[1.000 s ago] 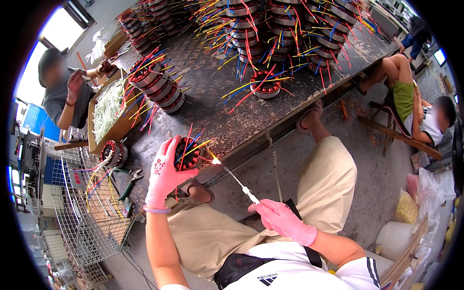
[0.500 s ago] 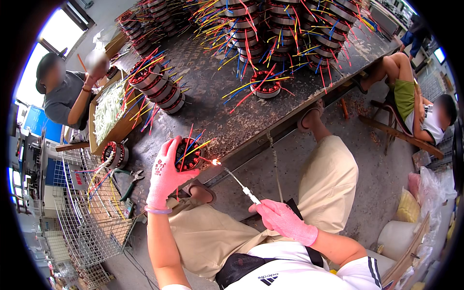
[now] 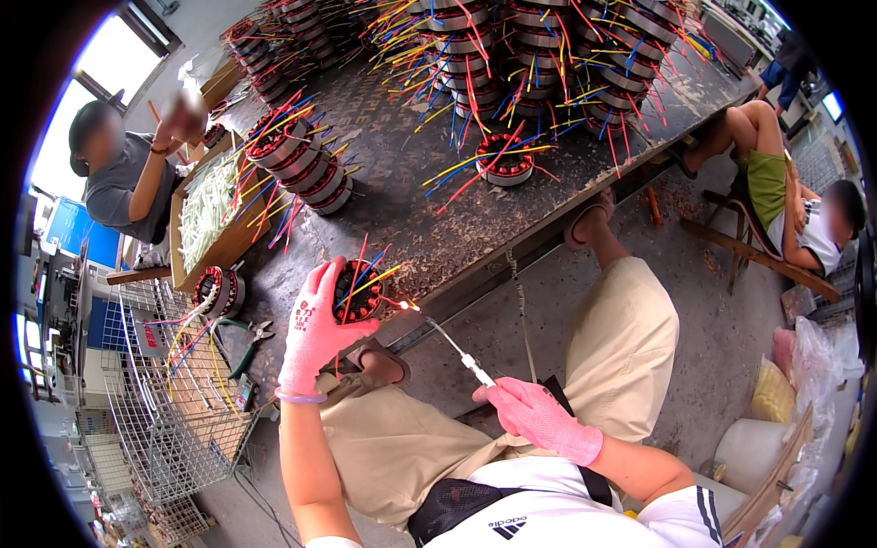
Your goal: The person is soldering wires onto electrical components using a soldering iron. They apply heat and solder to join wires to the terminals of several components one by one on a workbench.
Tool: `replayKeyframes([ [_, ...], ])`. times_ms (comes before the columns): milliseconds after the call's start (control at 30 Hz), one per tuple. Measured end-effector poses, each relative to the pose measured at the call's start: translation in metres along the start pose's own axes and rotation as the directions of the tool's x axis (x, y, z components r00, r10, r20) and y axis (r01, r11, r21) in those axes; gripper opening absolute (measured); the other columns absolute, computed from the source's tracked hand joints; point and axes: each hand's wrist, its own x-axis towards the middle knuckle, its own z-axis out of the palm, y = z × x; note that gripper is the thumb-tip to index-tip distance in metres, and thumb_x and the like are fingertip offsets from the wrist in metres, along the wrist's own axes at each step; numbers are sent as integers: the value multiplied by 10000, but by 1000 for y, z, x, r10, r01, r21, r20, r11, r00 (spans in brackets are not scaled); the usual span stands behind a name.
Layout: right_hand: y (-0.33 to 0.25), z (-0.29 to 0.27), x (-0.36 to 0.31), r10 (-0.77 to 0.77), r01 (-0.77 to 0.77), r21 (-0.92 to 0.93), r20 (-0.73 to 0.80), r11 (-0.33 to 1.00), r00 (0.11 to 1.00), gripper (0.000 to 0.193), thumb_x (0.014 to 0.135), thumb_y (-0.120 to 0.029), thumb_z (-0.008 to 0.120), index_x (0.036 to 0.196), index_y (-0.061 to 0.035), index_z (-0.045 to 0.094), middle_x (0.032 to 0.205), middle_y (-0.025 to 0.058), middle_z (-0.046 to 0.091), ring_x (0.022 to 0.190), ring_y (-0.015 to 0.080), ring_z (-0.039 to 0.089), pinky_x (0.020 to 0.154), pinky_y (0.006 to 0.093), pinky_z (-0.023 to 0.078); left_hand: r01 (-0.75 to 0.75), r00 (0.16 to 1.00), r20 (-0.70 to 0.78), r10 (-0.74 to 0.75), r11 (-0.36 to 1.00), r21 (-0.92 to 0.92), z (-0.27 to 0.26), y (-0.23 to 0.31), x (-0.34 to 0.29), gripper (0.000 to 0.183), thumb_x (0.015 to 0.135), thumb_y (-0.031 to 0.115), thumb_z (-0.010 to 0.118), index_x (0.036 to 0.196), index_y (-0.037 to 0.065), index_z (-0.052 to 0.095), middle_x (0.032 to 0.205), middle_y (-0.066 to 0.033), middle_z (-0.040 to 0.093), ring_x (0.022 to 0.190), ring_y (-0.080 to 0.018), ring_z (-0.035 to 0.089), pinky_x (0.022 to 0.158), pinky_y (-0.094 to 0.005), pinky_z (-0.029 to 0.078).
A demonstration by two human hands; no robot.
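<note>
My left hand (image 3: 313, 329), in a pink glove, is closed around the side of a motor stator (image 3: 359, 290) at the bench's near edge. Red, blue and yellow leads stick out of its wound ring. My right hand (image 3: 539, 416), gloved alike, grips a slim pen-shaped tool (image 3: 469, 362) with a white handle and a long thin tip. The tip points up and left to the end of a red lead (image 3: 393, 302) from the stator. A small bright glow (image 3: 410, 306) burns where lead and tip come together; whether they touch is unclear.
Stacked stators (image 3: 534, 68) crowd the far side of the bench (image 3: 393, 164). A shorter stack (image 3: 306, 164) and a single stator (image 3: 504, 160) stand nearer. Pliers (image 3: 249, 350) lie beside another stator (image 3: 219, 290). Left are a box of pale sleeves (image 3: 208, 215) and a wire basket (image 3: 174, 411). Co-workers sit left and right.
Both hands stay nearly where they were, and the tool tip remains by the red lead. The glow at the lead's end looks smaller and less flame-like. At left, the co-worker's raised hands have shifted slightly.
</note>
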Motion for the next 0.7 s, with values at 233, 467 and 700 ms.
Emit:
replayKeyframes([
  [233, -21, -3, -1, 225, -225, 97, 11, 969, 974, 279, 1039, -233, 469, 1105, -27, 645, 632, 6, 450, 554, 81, 448, 513, 266, 381, 3, 1000, -8, -3, 1000, -1, 0, 2, 0, 972, 584, 193, 880, 1432, 20, 439, 1367, -179, 495, 1243, -351, 528, 1050, -397, 444],
  [467, -20, -5, -1, 285, -280, 193, 3, 940, 958, 296, 1041, -229, 465, 1116, -14, 654, 616, -25, 432, 547, 58, 411, 495, 248, 337, -110, 993, 45, 113, 992, -59, -7, -3, 3, 941, 595, 212, 874, 1417, 7, 466, 1422, -192, 478, 1298, -365, 494, 1088, -412, 411],
  [700, -21, -4, 0, 230, -223, 206, -11, 953, 973, 296, 1041, -217, 462, 1110, -3, 653, 629, -32, 434, 547, 53, 410, 490, 241, 331, -91, 990, 107, 94, 995, -29, -10, 6, 7, 930, 593, 208, 875, 1423, 56, 483, 1455, -192, 456, 1327, -388, 454, 1115, -437, 381],
])
